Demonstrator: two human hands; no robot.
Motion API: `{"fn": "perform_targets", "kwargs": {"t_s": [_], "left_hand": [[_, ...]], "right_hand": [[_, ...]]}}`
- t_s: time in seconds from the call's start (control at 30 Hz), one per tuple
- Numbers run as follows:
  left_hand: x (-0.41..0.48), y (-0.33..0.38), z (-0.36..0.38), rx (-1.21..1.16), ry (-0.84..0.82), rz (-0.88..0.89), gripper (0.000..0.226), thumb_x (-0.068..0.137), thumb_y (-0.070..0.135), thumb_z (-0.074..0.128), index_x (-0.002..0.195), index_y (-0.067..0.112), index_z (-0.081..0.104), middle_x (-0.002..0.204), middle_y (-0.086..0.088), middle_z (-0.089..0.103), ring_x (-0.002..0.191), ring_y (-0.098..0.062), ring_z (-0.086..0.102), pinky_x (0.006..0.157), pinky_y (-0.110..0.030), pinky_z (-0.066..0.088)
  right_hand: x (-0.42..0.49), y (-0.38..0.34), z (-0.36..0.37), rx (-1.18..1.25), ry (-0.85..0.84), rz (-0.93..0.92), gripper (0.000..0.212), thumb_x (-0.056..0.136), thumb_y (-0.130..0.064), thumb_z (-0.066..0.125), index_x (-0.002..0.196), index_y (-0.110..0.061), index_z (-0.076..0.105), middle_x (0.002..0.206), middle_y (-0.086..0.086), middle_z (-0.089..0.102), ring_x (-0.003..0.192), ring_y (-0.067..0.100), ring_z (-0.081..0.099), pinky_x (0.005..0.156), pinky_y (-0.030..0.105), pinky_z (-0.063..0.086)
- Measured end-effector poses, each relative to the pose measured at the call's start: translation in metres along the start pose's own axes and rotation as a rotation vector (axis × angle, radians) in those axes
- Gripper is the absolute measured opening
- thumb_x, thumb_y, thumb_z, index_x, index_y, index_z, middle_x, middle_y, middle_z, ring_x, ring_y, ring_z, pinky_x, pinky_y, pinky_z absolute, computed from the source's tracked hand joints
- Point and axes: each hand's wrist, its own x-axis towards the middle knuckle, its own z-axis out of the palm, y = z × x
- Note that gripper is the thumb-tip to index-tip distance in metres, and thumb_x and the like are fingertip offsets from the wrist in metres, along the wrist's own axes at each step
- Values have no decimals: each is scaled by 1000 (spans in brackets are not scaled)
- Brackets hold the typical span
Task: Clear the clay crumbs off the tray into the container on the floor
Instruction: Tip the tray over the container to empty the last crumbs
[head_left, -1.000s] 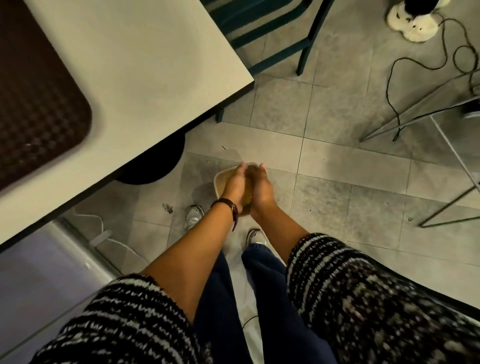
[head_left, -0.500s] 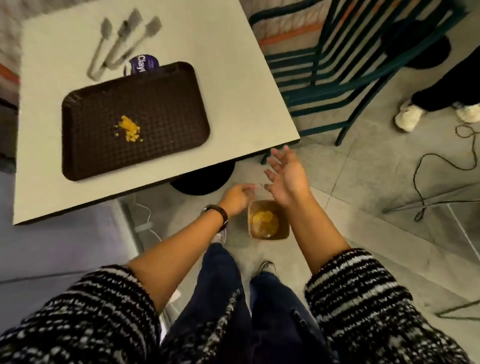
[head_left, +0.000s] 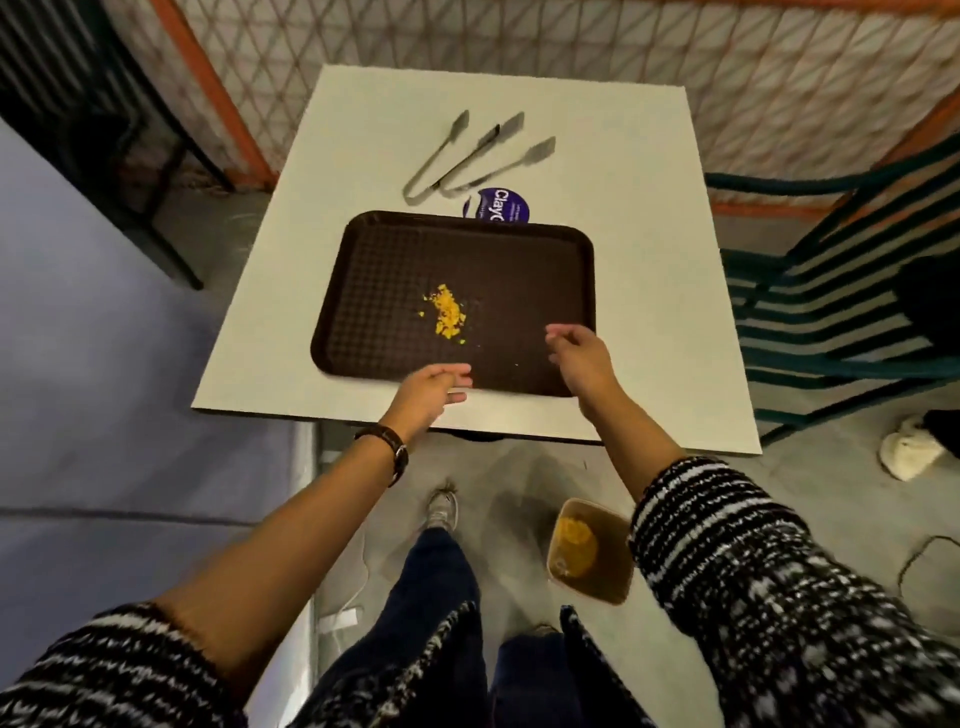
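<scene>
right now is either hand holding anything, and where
Nothing is held. The left hand and right hand hover open over the tray's near edge, and the crumbs lie untouched on it.

Black-and-white flecked knit sleeves (head_left: 769, 587), chunky weave, pushed up past both forearms. Dark strap watch (head_left: 393, 448) on wrist of left hand (head_left: 431, 387). Right hand (head_left: 579, 353) bare, no rings or bands visible. Dark navy trousers (head_left: 441, 582) on both legs. Grey lace-up trainer (head_left: 441, 509) on left foot; other shoe mostly hidden.
</scene>
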Motion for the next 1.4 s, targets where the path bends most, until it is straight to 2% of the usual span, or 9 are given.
{"fn": "perform_targets", "kwargs": {"t_s": [0.27,0.47,0.6,0.67,0.8,1.0,1.13,1.3,1.4], "left_hand": [[79,25,-102,-57,69,-19,33,94,15,38,120,12,58,117,-6,63,86,-9,60,69,-16,44],[114,28,-129,-126,27,-69,28,93,20,40,113,22,60,110,3,65,91,-5,61,92,-29,40],[126,26,-132,-172,25,-68,26,93,20,42,111,22,61,108,3,66,93,-5,61,92,-27,41],[128,23,-129,-179,31,-65,27,93,19,43,111,21,61,108,2,66,92,-5,61,89,-23,41],[124,13,-123,-156,43,-36,29,94,18,40,116,15,59,106,0,65,89,-7,61,87,-24,42],[95,-10,-102,-176,179,35,30,93,10,38,115,5,59,91,2,62,78,-8,57,79,-17,42],[68,-41,-80,-212,277,92,24,91,2,40,95,9,63,102,-13,61,77,-10,58,65,-11,48],[11,-115,-20,-58,499,152,29,86,1,40,104,12,59,108,-8,59,96,-16,53,94,-34,45],[-28,-162,22,-45,475,32,29,91,15,41,116,8,53,105,-12,55,87,-19,49,85,-39,46]], "right_hand": [[181,-65,62,-634,-33,-279,41,84,-18,53,124,-10,58,138,15,48,124,32,49,108,44,37],[250,-74,88,-1099,-106,-108,67,90,-12,42,150,-23,15,160,-1,9,147,26,3,111,63,-6],[260,-64,79,-1224,-24,-183,59,89,-6,39,145,-22,30,150,7,36,141,27,26,109,64,-11],[251,-59,69,-1219,72,-239,43,90,-8,37,130,-18,51,129,13,58,125,30,48,113,60,-2],[214,-28,40,-1115,167,-160,29,93,-19,43,115,-18,62,117,15,64,111,35,56,100,47,27],[100,61,-22,-1008,189,-71,23,93,-15,40,111,-11,55,111,17,63,101,38,58,93,44,31],[14,116,-54,-877,238,22,22,97,-18,36,112,-8,48,109,22,64,95,44,58,84,44,39],[-97,186,-75,-422,381,130,21,99,-16,36,113,-3,45,94,22,61,87,38,58,67,31,33],[-156,221,-82,-260,526,168,23,100,-17,34,116,-4,44,87,6,53,77,22,48,63,25,28]]}}
